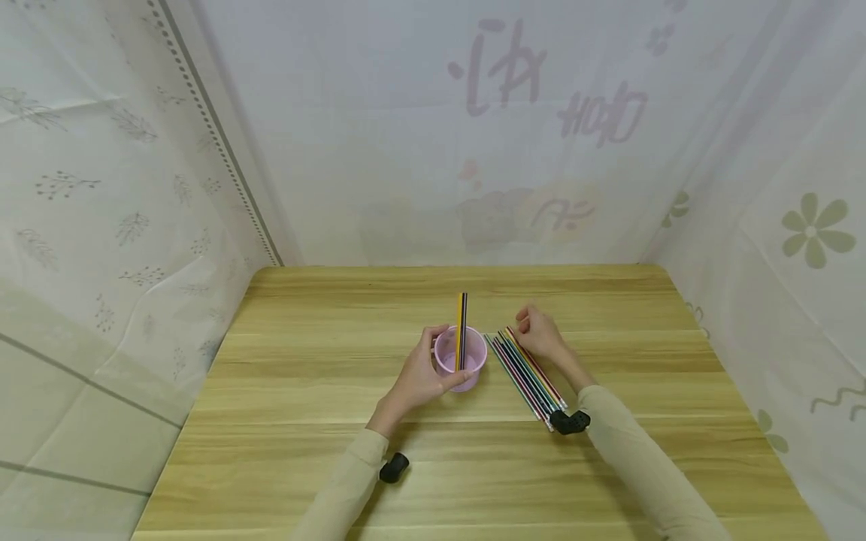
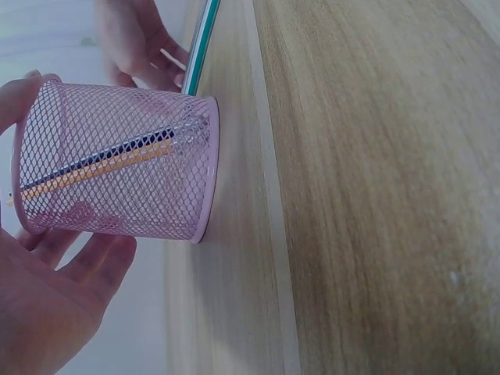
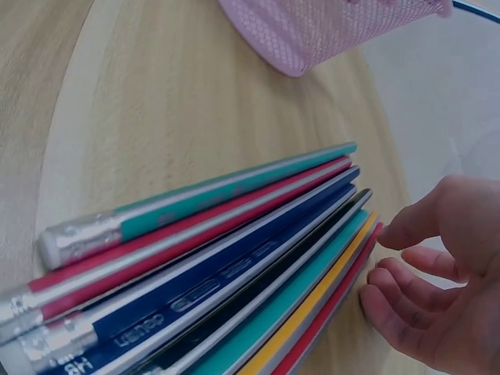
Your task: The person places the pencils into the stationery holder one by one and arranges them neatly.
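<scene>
My left hand (image 1: 416, 377) grips a pink mesh pencil cup (image 1: 479, 347), its thumb and fingers on opposite sides. A yellow pencil (image 1: 459, 323) and a dark pencil (image 1: 464, 323) stand inside the cup, leaning. To the right, a row of striped pencils (image 1: 526, 372) in teal, red, dark blue, black and yellow lies on the table with eraser ends toward me. Beside their far ends is my right hand (image 1: 539, 334), fingers loosely bent, nothing held. In the right wrist view its thumb is close to the tip of the outermost red pencil (image 3: 332, 301); contact cannot be told.
The wooden table (image 1: 304, 421) carries the cup and pencils. Patterned pale cloth (image 1: 379, 150) hangs behind it and along both sides. A black wrist device (image 1: 570, 421) on the right arm hangs over the near pencil ends; another black device (image 1: 395, 467) is on the left wrist.
</scene>
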`<state>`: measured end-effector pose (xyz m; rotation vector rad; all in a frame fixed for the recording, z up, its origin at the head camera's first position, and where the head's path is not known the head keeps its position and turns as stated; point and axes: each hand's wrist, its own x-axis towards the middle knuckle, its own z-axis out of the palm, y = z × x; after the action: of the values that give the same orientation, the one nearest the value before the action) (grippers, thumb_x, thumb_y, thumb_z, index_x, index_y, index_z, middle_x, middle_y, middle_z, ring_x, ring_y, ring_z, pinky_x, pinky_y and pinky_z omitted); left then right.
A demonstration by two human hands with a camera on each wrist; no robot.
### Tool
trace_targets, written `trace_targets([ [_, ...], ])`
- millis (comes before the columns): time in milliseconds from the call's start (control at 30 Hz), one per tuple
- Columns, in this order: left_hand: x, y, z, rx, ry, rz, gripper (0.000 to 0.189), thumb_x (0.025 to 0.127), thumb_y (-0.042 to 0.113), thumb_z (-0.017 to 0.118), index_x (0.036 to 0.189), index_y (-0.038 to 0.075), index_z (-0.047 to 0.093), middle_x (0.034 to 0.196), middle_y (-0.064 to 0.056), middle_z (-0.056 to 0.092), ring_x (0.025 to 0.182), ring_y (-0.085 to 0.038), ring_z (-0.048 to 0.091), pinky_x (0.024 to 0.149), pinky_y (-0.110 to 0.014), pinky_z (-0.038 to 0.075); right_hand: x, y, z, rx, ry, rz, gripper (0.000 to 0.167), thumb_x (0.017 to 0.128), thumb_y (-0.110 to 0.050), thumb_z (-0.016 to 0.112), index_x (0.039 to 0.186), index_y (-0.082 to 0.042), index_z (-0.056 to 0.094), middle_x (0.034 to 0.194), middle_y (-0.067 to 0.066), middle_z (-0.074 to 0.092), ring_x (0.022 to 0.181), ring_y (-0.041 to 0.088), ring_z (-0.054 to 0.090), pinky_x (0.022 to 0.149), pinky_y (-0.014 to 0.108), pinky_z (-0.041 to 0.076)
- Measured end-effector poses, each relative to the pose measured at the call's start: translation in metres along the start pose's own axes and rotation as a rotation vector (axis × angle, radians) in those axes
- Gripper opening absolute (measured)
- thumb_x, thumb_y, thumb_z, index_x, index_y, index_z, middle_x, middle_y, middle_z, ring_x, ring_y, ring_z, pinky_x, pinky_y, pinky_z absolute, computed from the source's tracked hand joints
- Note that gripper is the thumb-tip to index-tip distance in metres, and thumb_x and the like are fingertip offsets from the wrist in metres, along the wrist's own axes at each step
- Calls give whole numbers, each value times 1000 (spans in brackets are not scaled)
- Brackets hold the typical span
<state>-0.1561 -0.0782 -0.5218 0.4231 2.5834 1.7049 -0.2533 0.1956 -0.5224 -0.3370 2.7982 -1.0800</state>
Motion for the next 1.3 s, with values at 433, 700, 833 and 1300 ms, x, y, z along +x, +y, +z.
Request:
trace_targets([
  [433,0,0,0,-10,1,17,92,75,30,91,147,9,38,145,-15,51,122,-35,60,99,-46,56,0,2,1,-105,-28,-18,28,78,0,61,106,3,61,78,6,60,69,18,55,64,30,44],
  [700,-1,0,1,-37,9,5,92,74,29,92,147,10,39,144,-15,52,123,-35,59,100,-49,54,4,-2,1,-223,-57,-49,21,80,-2,64,101,-1,61,82,9,67,76,24,61,72,40,51],
  [833,-2,1,1,-41,5,1,91,74,29,91,147,11,39,143,-14,53,123,-34,59,100,-47,54,4,-4,0,-264,-89,-70,15,85,-4,66,99,-2,60,86,11,69,77,25,63,72,42,53],
  [1300,-1,1,-1,13,7,15,90,74,30,91,146,11,39,141,-13,55,122,-28,60,100,-42,55,7,-57,-26,-108,-18,-214,25,89,-5,59,113,1,61,86,12,68,71,21,61,60,30,48],
])
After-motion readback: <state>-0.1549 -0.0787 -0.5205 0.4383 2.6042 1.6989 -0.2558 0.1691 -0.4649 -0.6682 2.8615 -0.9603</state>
